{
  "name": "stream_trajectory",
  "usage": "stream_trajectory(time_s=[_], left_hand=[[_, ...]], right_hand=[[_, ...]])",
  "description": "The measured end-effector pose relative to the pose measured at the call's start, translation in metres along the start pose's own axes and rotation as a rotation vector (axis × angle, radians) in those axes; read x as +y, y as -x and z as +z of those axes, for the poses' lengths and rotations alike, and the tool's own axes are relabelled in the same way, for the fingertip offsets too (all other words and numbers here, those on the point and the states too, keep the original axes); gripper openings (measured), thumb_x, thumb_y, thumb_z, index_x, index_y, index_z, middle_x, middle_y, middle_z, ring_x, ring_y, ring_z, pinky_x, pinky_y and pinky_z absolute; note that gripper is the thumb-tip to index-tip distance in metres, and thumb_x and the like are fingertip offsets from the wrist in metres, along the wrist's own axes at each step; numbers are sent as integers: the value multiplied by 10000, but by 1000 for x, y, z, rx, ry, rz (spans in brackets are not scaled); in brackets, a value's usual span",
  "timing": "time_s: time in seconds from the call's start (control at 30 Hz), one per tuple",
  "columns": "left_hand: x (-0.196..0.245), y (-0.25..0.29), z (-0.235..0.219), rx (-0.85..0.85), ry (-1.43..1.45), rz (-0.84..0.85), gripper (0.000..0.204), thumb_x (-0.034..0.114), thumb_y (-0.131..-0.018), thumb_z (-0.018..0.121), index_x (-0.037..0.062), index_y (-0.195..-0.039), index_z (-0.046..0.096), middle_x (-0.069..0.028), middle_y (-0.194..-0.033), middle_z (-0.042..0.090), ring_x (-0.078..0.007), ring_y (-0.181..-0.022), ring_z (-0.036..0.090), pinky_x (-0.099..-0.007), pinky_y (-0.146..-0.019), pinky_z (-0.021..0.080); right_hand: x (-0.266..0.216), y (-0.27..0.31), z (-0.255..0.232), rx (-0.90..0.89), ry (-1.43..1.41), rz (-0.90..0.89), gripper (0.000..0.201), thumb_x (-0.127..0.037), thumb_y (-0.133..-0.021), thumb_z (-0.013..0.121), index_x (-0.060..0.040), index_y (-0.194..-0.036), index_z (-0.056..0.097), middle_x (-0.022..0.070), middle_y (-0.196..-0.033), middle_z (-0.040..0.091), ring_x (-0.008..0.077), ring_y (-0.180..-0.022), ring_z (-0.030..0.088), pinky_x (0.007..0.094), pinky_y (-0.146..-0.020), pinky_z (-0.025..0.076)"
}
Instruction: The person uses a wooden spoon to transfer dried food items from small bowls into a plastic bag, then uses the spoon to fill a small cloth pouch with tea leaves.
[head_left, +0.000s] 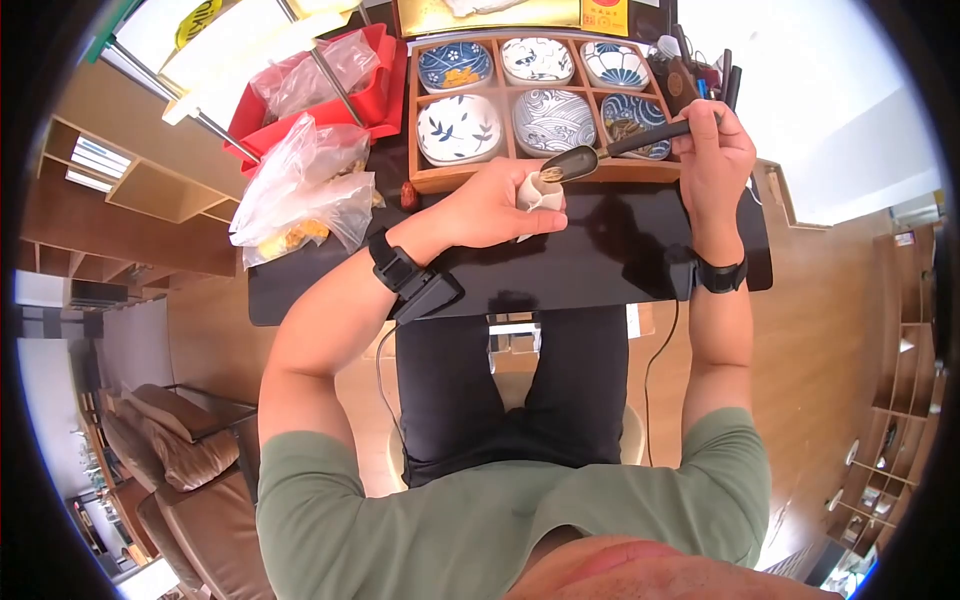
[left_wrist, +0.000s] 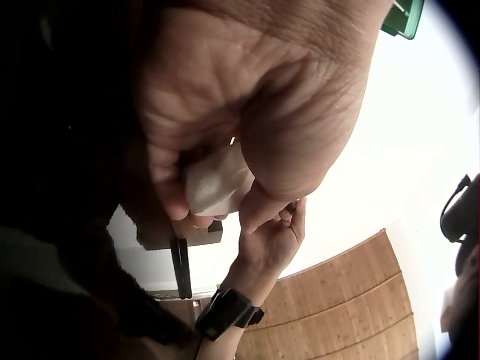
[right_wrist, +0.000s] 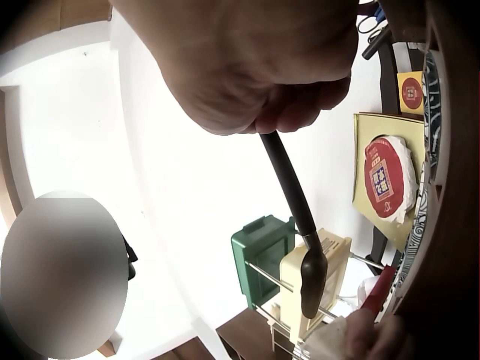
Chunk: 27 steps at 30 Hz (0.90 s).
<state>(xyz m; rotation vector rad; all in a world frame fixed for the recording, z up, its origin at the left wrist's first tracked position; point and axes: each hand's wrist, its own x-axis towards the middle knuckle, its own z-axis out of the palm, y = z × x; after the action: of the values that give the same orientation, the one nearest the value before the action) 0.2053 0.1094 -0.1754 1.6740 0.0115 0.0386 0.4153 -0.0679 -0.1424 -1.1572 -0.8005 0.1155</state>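
Note:
The left hand [head_left: 485, 205] grips a small white pouch [head_left: 541, 196], thumb on the near side; the left wrist view shows the pouch [left_wrist: 217, 180] between the left hand's [left_wrist: 247, 105] thumb and fingers. The right hand [head_left: 716, 165] holds the dark handle of a small scoop [head_left: 570, 163], whose bowl sits tilted at the pouch's top with something light brown in it. In the right wrist view the right hand [right_wrist: 255, 67] curls round the handle, and the scoop's bowl [right_wrist: 313, 281] hangs near the pouch [right_wrist: 327, 339].
A wooden divided tray [head_left: 450, 178] with several patterned bowls stands behind the hands. Plastic bags [head_left: 310, 185] and a red bin [head_left: 385, 95] are at the left, beside a small red object [head_left: 409, 195]. Pens [head_left: 733, 88] stand at the right back of the dark table [head_left: 600, 270].

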Motion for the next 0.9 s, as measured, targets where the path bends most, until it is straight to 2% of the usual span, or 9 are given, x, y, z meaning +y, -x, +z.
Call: stream_trajectory(time_s=[0.13, 0.2, 0.33, 0.43, 0.5, 0.57, 0.63, 0.77, 0.9], left_hand=[[6, 0, 1, -3, 10, -5, 103, 48, -904, 736, 64, -966, 656, 65, -862, 636, -30, -780, 536, -226, -724, 458], [3, 0, 0, -10, 9, -6, 103, 48, -906, 734, 63, -970, 655, 67, -860, 632, -29, -779, 532, -223, -725, 457], [-3, -1, -1, -5, 25, -2, 108, 52, -907, 736, 58, -975, 653, 63, -858, 633, -25, -771, 536, -217, -709, 458], [1, 1, 1, 31, -15, -6, 143, 121, -903, 764, 52, -940, 645, 41, -808, 628, -40, -727, 553, -235, -650, 465], [2, 1, -1, 10, 3, -6, 135, 117, -902, 762, 53, -932, 647, 39, -802, 633, -37, -715, 560, -230, -636, 465], [2, 0, -2, -22, 23, -4, 127, 113, -901, 760, 54, -923, 649, 37, -796, 639, -34, -704, 566, -225, -622, 464], [2, 0, -1, 22, -1, 58, 119, 108, -901, 758, 58, -913, 651, 34, -794, 645, -33, -691, 573, -218, -612, 466], [5, 1, 0, 39, -1, 66, 112, 92, -908, 753, 50, -918, 649, 25, -796, 647, -40, -697, 583, -222, -619, 475], [7, 2, 0, 50, 3, 44, 117, 96, -912, 756, 47, -919, 650, 21, -799, 648, -42, -696, 585, -225, -619, 479]], right_hand=[[2, 2, -1, -38, 72, -112, 239, -238, -994, 688, -1, -966, 680, 29, -805, 656, 54, -644, 552, 198, -574, 424], [9, -3, -7, -266, -60, -320, 233, -230, -1012, 655, 4, -1006, 660, 64, -870, 670, 63, -698, 568, 197, -598, 433], [5, -10, -7, -424, -127, -464, 227, -216, -1035, 608, 8, -1015, 643, 96, -916, 677, 78, -732, 581, 208, -627, 474], [10, -13, -16, -342, -143, -384, 225, -205, -1052, 574, 3, -991, 634, 99, -917, 671, 86, -711, 578, 217, -647, 491], [10, -21, -22, -2, -248, -245, 231, -211, -1056, 569, 0, -977, 620, 84, -901, 665, 90, -682, 570, 221, -647, 488], [13, -30, -35, 124, -213, -278, 221, -196, -1048, 592, 1, -955, 634, 43, -853, 654, 62, -680, 542, 204, -639, 444], [13, -36, -45, 335, 303, -454, 216, -179, -1035, 614, 0, -922, 659, -2, -801, 635, 34, -686, 510, 195, -628, 424], [11, -36, -46, 303, 455, -469, 231, -180, -1012, 648, 2, -873, 675, -58, -683, 587, 21, -616, 463, 205, -552, 392], [16, -35, -43, 278, 629, -500, 257, -233, -978, 693, -4, -862, 691, -26, -577, 534, 37, -556, 435, 231, -504, 377]])
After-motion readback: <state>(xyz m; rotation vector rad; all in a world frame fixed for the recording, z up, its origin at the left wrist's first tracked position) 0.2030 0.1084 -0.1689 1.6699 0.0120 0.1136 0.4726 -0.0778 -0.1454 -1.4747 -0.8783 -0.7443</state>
